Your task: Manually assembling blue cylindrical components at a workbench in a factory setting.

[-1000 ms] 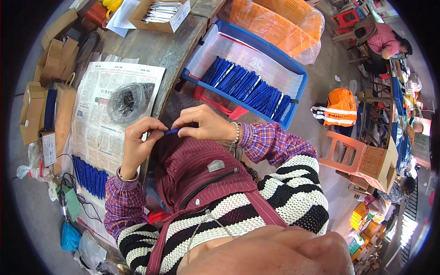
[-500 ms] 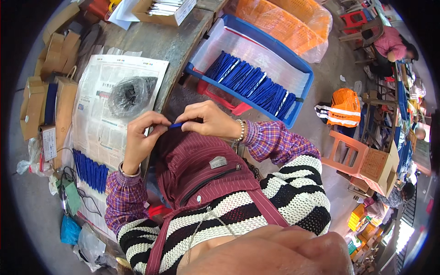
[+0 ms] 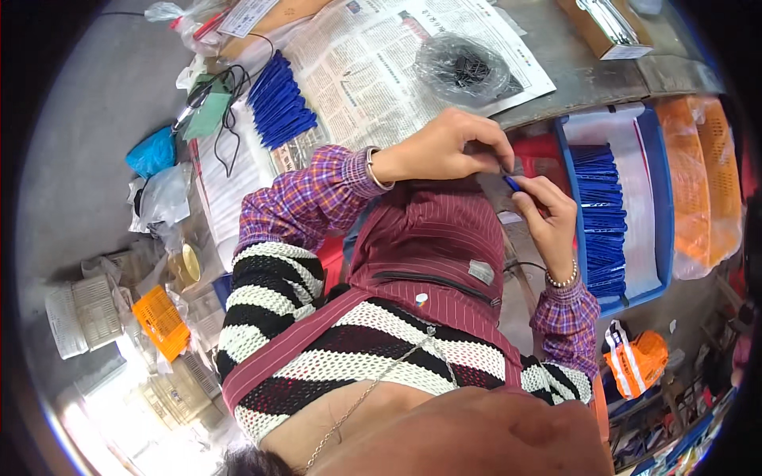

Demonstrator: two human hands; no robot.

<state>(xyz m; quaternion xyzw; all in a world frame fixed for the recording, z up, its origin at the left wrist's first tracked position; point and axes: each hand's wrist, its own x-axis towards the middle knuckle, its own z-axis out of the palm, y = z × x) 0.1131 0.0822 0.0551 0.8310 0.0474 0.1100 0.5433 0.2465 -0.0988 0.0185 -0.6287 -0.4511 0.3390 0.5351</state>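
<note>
My right hand [image 3: 549, 208] pinches a small, slim blue piece [image 3: 513, 184] between thumb and fingertips, above my maroon apron. Just left of it, my left hand [image 3: 448, 151] is bent over with its thumb and fingers drawn together near the piece's end; whatever sits between those fingertips is too small to make out. Beyond my hands, a clear plastic bag [image 3: 460, 67] of small black parts rests on a newspaper [image 3: 373, 75]. Many slim blue pieces [image 3: 599, 226] lie in a row inside a blue tray [image 3: 668, 214] to my right.
Another row of blue pieces [image 3: 279, 103] lies at the newspaper's left edge, beside a black cable [image 3: 230, 119]. A cardboard box [image 3: 607, 30] of thin pale items stands far right on the table. Orange crates [image 3: 702, 182] wrapped in plastic stand beyond the tray.
The view has turned, so the tray now appears at the right and the newspaper at the top. Before, both hands met at the blue piece; now my left fingertips are slightly apart from it.
</note>
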